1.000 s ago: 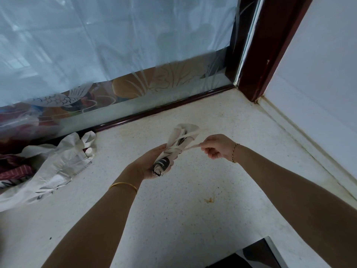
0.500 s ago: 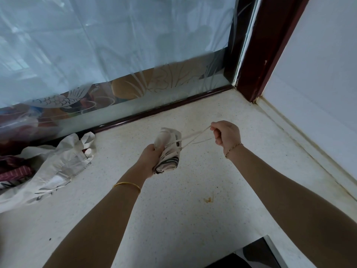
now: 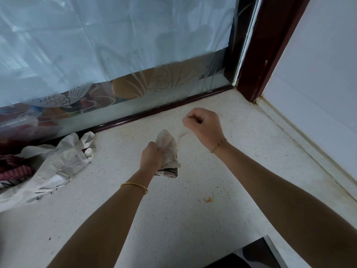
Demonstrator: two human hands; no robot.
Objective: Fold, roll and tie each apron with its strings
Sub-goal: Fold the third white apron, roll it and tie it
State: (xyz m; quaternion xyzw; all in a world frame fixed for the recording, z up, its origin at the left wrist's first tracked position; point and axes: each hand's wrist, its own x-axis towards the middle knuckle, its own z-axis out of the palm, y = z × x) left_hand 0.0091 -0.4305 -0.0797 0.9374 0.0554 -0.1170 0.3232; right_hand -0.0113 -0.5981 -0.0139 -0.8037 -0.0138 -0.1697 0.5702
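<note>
A rolled cream apron (image 3: 168,149) with a dark patterned end stands nearly upright above the speckled counter (image 3: 193,219). My left hand (image 3: 151,158) grips the roll from its left side. My right hand (image 3: 203,125) is up and to the right of the roll, its fingers curled round the apron's thin strings (image 3: 182,135). The blurred strings run taut from the roll up to that fist. A second cream apron (image 3: 52,167) lies crumpled on the counter at the left.
Frosted glass with a dark wooden frame (image 3: 166,109) closes the counter's far side, and a white wall (image 3: 318,84) closes the right. Red striped cloth (image 3: 13,169) lies at the far left. A dark glossy object (image 3: 253,254) sits at the near edge. A small orange stain (image 3: 208,199) marks the counter.
My right hand has pulled the strings up and away to the right, further from the roll. My left hand has turned the roll more upright and shifted slightly toward the glass.
</note>
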